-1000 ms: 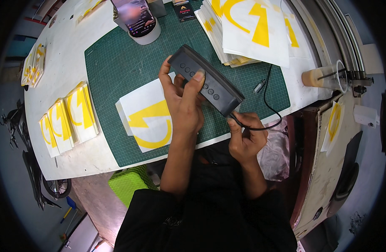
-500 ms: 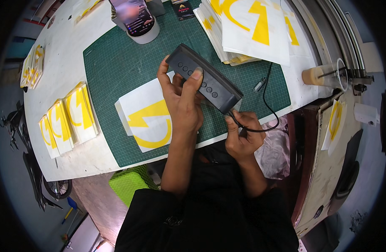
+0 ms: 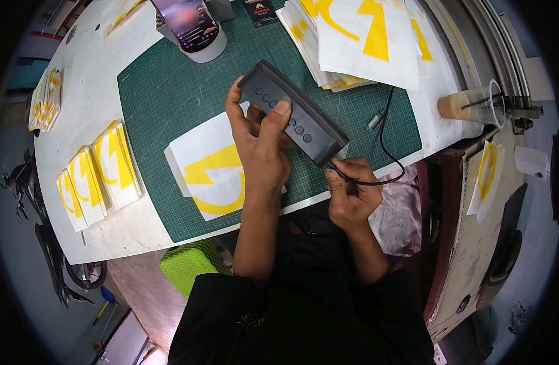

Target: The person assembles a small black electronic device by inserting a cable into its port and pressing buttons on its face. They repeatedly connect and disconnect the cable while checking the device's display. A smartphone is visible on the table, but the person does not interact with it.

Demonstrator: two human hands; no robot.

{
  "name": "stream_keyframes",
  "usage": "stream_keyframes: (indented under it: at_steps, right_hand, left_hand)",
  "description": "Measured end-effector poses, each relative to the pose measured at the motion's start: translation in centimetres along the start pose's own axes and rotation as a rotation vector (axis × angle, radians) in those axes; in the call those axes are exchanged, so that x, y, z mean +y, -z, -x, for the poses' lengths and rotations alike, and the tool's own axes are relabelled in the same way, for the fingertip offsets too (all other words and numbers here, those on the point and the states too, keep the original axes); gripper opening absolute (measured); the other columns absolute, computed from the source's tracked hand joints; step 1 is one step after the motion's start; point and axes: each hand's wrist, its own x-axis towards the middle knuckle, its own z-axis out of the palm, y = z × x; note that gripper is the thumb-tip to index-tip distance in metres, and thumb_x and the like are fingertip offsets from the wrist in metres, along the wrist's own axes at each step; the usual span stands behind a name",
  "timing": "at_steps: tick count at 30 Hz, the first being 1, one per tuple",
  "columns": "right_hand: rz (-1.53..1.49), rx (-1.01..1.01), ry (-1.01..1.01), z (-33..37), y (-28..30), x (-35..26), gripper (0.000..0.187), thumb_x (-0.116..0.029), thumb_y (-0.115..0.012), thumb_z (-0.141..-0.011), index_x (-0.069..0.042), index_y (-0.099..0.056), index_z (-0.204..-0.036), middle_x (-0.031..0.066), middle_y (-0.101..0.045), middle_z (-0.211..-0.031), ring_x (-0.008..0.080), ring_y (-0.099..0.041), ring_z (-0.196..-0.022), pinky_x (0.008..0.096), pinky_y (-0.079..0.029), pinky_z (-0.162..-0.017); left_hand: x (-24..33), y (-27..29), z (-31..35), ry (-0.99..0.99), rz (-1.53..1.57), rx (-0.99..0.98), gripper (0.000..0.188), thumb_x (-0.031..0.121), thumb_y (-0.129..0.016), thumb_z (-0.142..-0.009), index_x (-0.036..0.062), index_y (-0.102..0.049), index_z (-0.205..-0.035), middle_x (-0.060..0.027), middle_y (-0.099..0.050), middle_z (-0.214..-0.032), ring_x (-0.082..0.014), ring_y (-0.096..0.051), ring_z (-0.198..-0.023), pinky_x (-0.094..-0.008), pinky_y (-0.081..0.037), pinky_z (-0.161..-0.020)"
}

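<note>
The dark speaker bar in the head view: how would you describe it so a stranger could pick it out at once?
Over the green cutting mat in the middle of the white table, find the person's two hands. The left hand grips a long dark grey rectangular speaker bar, held slantwise. Unlike the flat yellow-and-white sheets around it, it has a row of round buttons and a black cable at its lower end.

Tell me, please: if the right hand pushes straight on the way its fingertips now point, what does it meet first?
Most likely the near end of the dark speaker, held in the left hand. The right hand pinches the black cable right at that end; whether the plug is already in cannot be told.
</note>
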Motion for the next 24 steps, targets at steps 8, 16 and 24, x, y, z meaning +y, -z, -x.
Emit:
stream_keyframes:
  at_steps: [8,16,24]
  right_hand:
    - [-0.004,0.028,-0.016,0.43,-0.25,0.07,0.020,0.009,-0.073,-0.088,0.005,-0.066,-0.106,0.0138,-0.068,-0.091,0.0150,-0.064,-0.077,0.0243,-0.050,-0.067]
    - [0.012,0.068,-0.023,0.39,-0.34,-0.12,0.018,0.005,-0.077,-0.086,0.005,-0.068,-0.101,0.0155,-0.071,-0.087,0.0181,-0.069,-0.074,0.0255,-0.053,-0.062]
    - [-0.008,0.039,-0.025,0.51,-0.49,-0.41,0.020,0.008,-0.074,-0.087,0.005,-0.067,-0.105,0.0136,-0.068,-0.090,0.0151,-0.065,-0.076,0.0243,-0.050,-0.065]
  left_hand:
    - [-0.44,0.23,-0.27,0.021,-0.041,-0.013,0.070,0.005,-0.068,-0.090,0.0087,-0.031,-0.150,-0.0147,-0.057,-0.116,-0.0173,-0.060,-0.104,-0.0316,-0.055,-0.088]
    - [-0.87,0.16,-0.29,0.069,-0.015,-0.002,0.069,0.007,-0.068,-0.091,0.0101,-0.032,-0.149,-0.0134,-0.058,-0.116,-0.0169,-0.060,-0.104,-0.0317,-0.056,-0.084]
    - [-0.80,0.25,-0.45,0.067,0.010,0.006,0.067,0.008,-0.069,-0.091,0.0090,-0.033,-0.148,-0.0123,-0.058,-0.112,-0.0158,-0.061,-0.100,-0.0301,-0.057,-0.079]
